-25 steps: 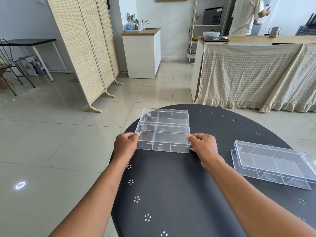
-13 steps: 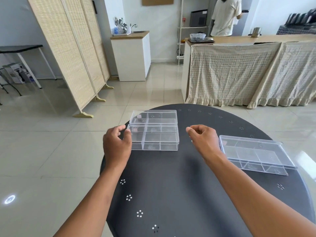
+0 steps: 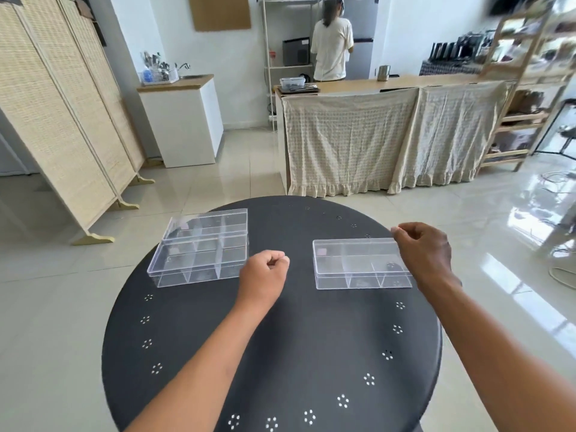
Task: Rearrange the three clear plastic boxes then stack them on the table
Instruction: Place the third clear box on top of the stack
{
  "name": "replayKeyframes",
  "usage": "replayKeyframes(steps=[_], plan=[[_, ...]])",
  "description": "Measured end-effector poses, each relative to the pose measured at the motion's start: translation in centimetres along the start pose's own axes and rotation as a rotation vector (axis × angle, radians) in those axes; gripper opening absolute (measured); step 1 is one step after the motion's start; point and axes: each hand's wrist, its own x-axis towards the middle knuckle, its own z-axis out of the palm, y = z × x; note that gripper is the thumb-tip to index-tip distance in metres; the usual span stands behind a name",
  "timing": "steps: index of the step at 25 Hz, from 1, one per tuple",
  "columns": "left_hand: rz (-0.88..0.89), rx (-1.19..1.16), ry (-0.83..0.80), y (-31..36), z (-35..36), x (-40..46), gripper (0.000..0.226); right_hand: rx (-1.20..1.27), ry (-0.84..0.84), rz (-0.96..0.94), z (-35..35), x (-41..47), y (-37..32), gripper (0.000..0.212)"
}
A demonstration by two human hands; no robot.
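Three clear plastic compartment boxes lie on the round black table (image 3: 280, 353). Two sit side by side at the left: a far box (image 3: 207, 224) and a near box (image 3: 199, 265), touching along their long sides. The third box (image 3: 358, 265) lies apart at the right. My left hand (image 3: 265, 274) hovers between the near left box and the right box, curled into a loose fist with nothing in it. My right hand (image 3: 425, 252) has its fingers curled and covers the right box's right end. I cannot tell whether it touches the box.
The table's rim has small punched flower patterns. Tiled floor surrounds it. Beyond stand a folding wicker screen (image 3: 62, 120), a white cabinet (image 3: 184, 126), a cloth-draped counter (image 3: 389, 135) and wooden shelves (image 3: 530, 88). A person (image 3: 332, 48) stands behind the counter, facing away.
Both hands have let go of the near left box and moved right. My right hand now reaches the right box's far end, and the view has turned right.
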Motion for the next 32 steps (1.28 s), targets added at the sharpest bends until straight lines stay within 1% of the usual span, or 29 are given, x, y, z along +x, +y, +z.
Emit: replayKeyframes(steps=[2,4,6,8,9,12,18,21,25,29,32], plan=[[-0.095,-0.048,-0.079,-0.2,2.7,0.3,0.020,-0.035,0.003,0.059,-1.2,0.6,2.4,0.033],[-0.170,-0.072,-0.133,-0.5,4.7,0.5,0.027,-0.039,-0.030,0.123,-1.6,0.7,4.3,0.030],[-0.197,-0.075,-0.160,-0.6,6.1,0.7,0.032,0.003,-0.086,0.177,-1.4,0.4,5.3,0.025],[-0.166,-0.047,-0.167,0.2,6.6,0.5,0.041,0.036,-0.118,0.203,-1.0,-0.1,5.5,0.022],[-0.132,-0.029,-0.153,0.8,6.3,0.0,0.043,0.047,-0.120,0.203,-0.8,-0.4,5.3,0.021],[-0.045,0.002,-0.016,1.4,3.6,-1.2,0.043,0.112,-0.130,0.165,0.2,-1.6,4.0,0.022],[0.022,0.047,0.211,-1.0,-5.9,-2.6,0.047,0.198,-0.240,0.045,4.1,-6.1,-1.2,0.022],[-0.015,0.034,0.308,-2.9,-10.8,-3.3,0.043,0.206,-0.324,0.015,7.0,-9.4,-3.5,0.023],[-0.083,0.029,0.401,-6.2,-16.1,-4.7,0.033,0.189,-0.414,-0.011,10.7,-13.9,-5.5,0.022],[-0.145,0.027,0.463,-10.3,-19.2,-5.5,0.040,0.150,-0.507,-0.012,13.9,-17.4,-6.2,0.021],[-0.215,0.034,0.454,-12.6,-20.2,-5.5,0.049,0.115,-0.532,0.009,16.0,-18.6,-5.9,0.023]])
